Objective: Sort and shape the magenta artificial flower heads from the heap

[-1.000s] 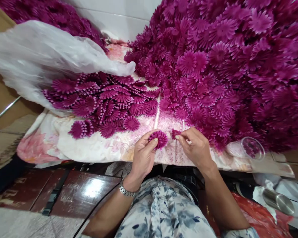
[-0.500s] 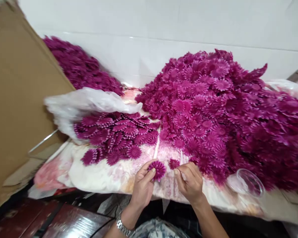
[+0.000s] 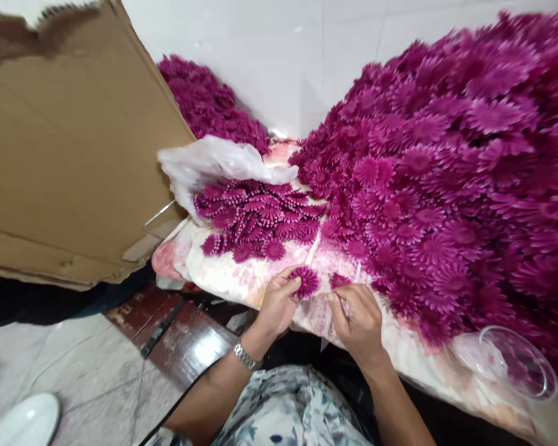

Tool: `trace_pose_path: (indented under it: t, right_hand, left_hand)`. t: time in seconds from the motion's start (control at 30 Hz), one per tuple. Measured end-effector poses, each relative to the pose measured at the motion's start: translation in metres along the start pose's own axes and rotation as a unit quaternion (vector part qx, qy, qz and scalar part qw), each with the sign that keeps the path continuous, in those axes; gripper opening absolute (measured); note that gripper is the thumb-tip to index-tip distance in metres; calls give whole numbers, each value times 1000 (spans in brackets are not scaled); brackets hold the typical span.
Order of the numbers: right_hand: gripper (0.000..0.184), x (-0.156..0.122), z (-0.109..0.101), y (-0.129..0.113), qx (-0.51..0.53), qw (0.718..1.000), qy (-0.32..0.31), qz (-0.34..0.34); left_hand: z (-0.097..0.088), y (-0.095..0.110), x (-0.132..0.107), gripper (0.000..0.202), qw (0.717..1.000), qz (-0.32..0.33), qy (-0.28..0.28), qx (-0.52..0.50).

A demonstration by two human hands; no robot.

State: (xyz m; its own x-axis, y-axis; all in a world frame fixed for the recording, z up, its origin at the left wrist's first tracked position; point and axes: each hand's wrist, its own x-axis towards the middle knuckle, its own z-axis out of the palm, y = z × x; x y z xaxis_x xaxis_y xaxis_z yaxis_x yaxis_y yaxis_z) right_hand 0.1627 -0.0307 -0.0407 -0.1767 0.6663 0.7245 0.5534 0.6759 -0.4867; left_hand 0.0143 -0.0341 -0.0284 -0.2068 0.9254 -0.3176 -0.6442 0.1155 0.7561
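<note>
Between the thumb and fingers of my left hand [image 3: 279, 300] is a magenta artificial flower head [image 3: 307, 282], its round face turned up. Close beside it on the right, my right hand [image 3: 357, 313] is closed in a pinch; anything between those fingertips is too small to make out. Just behind the right fingers a small magenta flower piece [image 3: 339, 280] lies on the stained, light cloth [image 3: 223, 272]. Beyond my left hand is a loose heap of scalloped flower heads [image 3: 265, 217], partly under a white plastic bag [image 3: 218, 162].
A tall mound of magenta flowers [image 3: 428, 186] fills the right side, with another pile [image 3: 214, 105] against the wall. A cardboard box [image 3: 74, 142] stands left. A clear plastic tub [image 3: 521, 365] lies at the right front. A dark red wooden surface [image 3: 186, 334] sits below the cloth's edge.
The view has swung left and down, showing more box and floor. Both hands keep nearly the same pose, the flower head still in my left hand.
</note>
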Motion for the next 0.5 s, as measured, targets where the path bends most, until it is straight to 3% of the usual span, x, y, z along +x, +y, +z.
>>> trace_pose_path:
  t: [0.13, 0.27, 0.5]
  right_hand:
    - [4, 1, -1, 2, 34, 998, -39, 33]
    - [13, 2, -1, 2, 29, 996, -68, 44]
    - [15, 1, -6, -3, -25, 993, -109, 34]
  left_hand:
    - [3, -7, -4, 30, 1000, 16, 5, 25]
    - [8, -12, -13, 28, 997, 40, -40, 61]
    - [5, -4, -21, 36, 989, -67, -121, 58]
